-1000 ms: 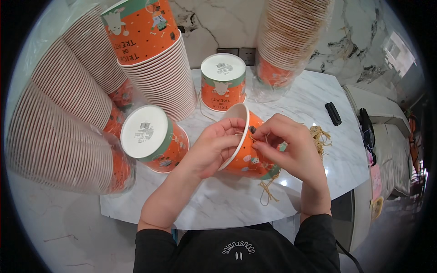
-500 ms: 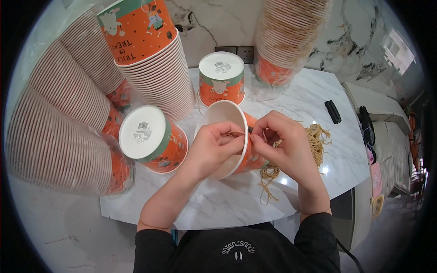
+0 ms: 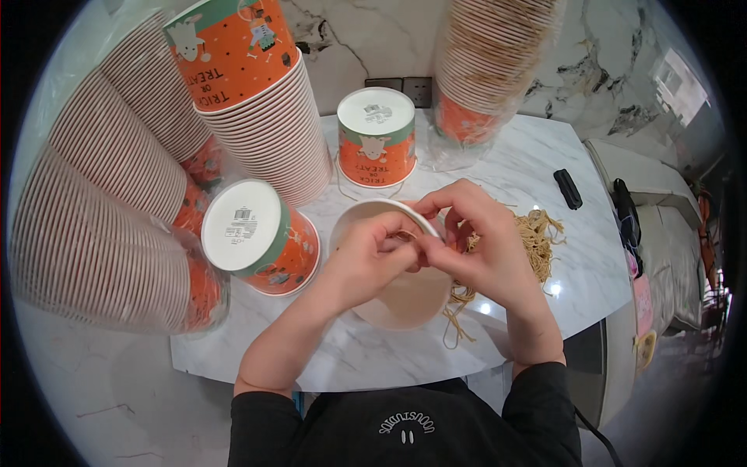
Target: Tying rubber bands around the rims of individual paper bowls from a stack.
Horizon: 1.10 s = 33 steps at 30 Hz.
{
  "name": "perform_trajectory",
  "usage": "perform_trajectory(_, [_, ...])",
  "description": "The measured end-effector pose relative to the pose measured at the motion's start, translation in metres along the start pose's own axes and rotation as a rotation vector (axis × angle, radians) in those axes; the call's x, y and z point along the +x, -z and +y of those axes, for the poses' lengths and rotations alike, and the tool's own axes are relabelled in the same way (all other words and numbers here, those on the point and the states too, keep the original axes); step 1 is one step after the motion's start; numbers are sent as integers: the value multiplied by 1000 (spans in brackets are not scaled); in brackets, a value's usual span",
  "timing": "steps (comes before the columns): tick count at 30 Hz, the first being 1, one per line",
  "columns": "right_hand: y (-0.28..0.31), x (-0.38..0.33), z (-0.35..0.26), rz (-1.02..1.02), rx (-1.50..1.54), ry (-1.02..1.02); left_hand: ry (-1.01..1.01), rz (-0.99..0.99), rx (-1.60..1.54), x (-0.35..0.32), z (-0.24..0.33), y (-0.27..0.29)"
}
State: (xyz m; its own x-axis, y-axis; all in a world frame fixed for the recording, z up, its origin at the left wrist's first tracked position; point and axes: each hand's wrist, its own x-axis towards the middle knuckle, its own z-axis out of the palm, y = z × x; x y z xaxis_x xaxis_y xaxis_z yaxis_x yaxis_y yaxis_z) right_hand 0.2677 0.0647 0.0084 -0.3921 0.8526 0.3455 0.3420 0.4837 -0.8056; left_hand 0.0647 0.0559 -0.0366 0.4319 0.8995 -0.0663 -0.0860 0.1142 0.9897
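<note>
A paper cup with a white inside stands mouth-up on the marble table, right in front of me. My left hand pinches its near-right rim from the left. My right hand meets it from the right, fingertips together at the rim, pinching a thin tan string there. A heap of tan strings lies just right of the cup, partly behind my right hand. Loose strands trail down to the table's front edge.
Two orange cups stand upside down, one at the left and one behind. Tall nested cup stacks lean in at the left, upper left and upper right. A small black object lies at the right.
The cup went from lying on its side, orange wall showing, to mouth-up. Both hands moved up to its rim and closed together there.
</note>
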Motion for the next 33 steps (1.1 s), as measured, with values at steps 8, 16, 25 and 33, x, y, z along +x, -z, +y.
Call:
perform_trajectory(8, [8,2,12,25,17,-15,64,102,597,-30,36,39])
perform_trajectory(16, [4,2,11,18,39,-15,-18,-6,219,-14,18,-14])
perform_trajectory(25, [9,2,13,80,-12,-25,118,-65,123,-9,15,-3])
perform_trajectory(33, [1,9,22,-114,79,-128,-67,78,759,-46,52,6])
